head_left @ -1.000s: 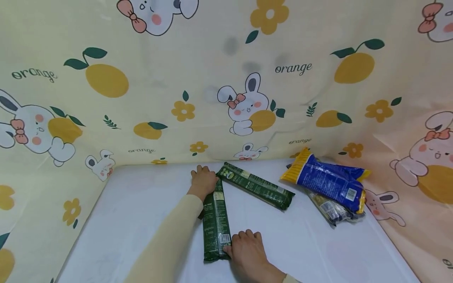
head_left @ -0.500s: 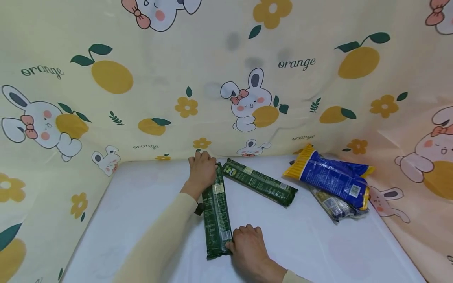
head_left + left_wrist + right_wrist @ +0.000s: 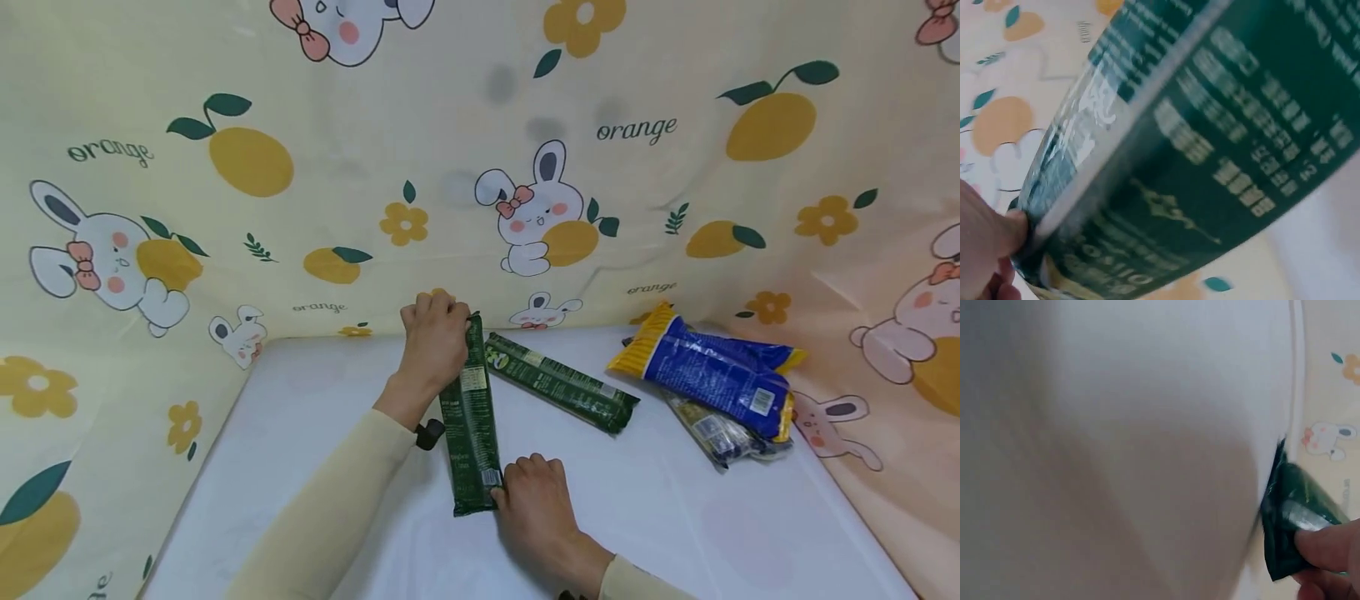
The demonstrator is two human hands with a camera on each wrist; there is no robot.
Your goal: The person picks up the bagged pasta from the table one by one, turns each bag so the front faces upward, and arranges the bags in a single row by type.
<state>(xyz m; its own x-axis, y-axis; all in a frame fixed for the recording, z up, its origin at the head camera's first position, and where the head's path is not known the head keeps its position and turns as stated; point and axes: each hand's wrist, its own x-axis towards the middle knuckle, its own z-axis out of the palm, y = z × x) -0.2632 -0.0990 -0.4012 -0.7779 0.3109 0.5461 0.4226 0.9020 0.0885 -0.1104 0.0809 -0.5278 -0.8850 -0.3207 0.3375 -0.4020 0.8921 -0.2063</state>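
Note:
A long dark-green spaghetti packet [image 3: 471, 425] stretches between my two hands in the head view, its back with the barcode and pale print showing. My left hand [image 3: 435, 346] grips its far end, which is raised before the back cloth; in the left wrist view the thumb [image 3: 1010, 234] presses on the film beside the seam. At the near end, my right hand [image 3: 538, 508] pinches the lower right corner. The right wrist view has the thumb [image 3: 1329, 547] on the packet's crimped end [image 3: 1279, 531]. A second green packet [image 3: 562, 383] lies slantwise just right of the far end.
On the right of the white table [image 3: 660, 533], a blue and yellow bag [image 3: 716, 371] lies over a transparent packet [image 3: 716, 433]. A cream cloth [image 3: 450, 100] printed with rabbits and oranges rises behind the table and along both sides.
Both hands have carried the held packet away from me, and its far end has come up. The second green packet and the blue bag have stayed put while the head view shifted slightly.

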